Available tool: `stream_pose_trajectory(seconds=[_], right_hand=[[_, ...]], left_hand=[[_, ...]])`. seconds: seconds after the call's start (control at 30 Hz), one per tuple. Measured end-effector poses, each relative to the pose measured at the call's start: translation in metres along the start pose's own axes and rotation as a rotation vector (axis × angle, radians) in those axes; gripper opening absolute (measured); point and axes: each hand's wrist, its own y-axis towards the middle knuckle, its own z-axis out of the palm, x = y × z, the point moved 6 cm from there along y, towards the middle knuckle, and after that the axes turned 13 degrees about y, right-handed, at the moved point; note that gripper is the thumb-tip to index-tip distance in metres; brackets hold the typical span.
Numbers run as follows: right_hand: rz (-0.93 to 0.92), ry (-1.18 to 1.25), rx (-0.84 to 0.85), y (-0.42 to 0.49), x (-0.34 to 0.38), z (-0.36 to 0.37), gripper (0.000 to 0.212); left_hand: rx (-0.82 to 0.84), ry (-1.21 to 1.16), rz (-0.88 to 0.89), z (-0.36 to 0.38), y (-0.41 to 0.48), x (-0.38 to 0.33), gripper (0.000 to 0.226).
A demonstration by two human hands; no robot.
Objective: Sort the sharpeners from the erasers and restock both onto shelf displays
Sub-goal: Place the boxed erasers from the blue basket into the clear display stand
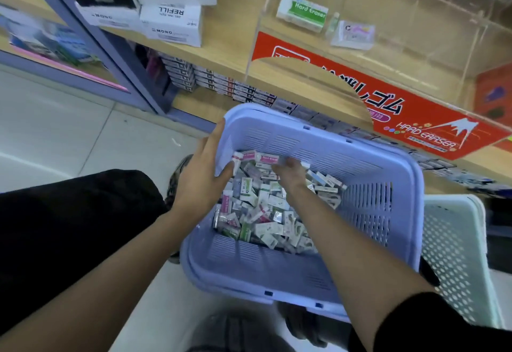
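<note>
Head view, one item set. Left hand [203, 177]: forearm bare, reaching forward, clasping the left wall of a lilac basket [360, 185], thumb pressed on the slotted inner face and fingers laid up the outside to the rim. Right hand [291, 177]: forearm bare below a black sleeve [429, 321], reaching into the basket with the wrist bent down, fingers curled into the far end of the stock; whether they have hold of a packet cannot be told. Contents: a loose pile of small packets [260, 213], white with green, pink and grey print, heaped on the basket floor; two at the far wall read "Hard Eraser" in pink [267, 158]; sharpeners cannot be told from erasers at this sharpness. Above the basket, a wooden shelf [235, 47] bears a clear acrylic display bin [415, 47] holding a white box with a green "Hard Eraser" band [303, 12] and a small pale packet marked "C" [353, 34]. Bin front: red sign [388, 107], Japanese characters and "HARD ERASER" beside a mountain emblem. Left on the shelf: stacked white boxes [171, 23] printed "MONO" and "REFILL". White perforated basket [454, 241] just right of the lilac one.
</note>
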Motion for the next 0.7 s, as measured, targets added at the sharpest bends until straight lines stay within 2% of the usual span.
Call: stream_pose_trajectory(seconds=[0.1,0.2,0.3,0.4,0.47,0.57,0.7], right_hand=[[0.0,-0.057,-0.098,0.009,-0.005,0.006,0.05],[-0.069,-0.209,-0.105,0.007,-0.007,0.01,0.056],[-0.121,-0.166,-0.138,0.004,-0.006,0.018,0.055],[-0.132,-0.067,-0.186,0.003,0.0,0.032,0.063],[-0.131,-0.063,-0.212,0.005,-0.001,0.038,0.057],[-0.14,-0.059,-0.179,0.005,-0.004,0.049,0.035],[-0.157,-0.042,-0.203,0.006,-0.004,0.061,0.042]], left_hand=[[-0.005,-0.06,-0.021,0.001,-0.001,0.002,0.072],[-0.021,-0.099,-0.028,0.001,0.0,0.004,0.073],[-0.013,-0.141,-0.039,0.003,0.001,0.008,0.073],[0.003,-0.183,-0.039,0.004,0.0,0.01,0.072],[0.006,-0.212,-0.04,0.005,0.0,0.01,0.071],[0.006,-0.233,-0.034,0.004,0.0,0.01,0.07],[0.009,-0.272,-0.024,0.004,0.001,0.011,0.069]])
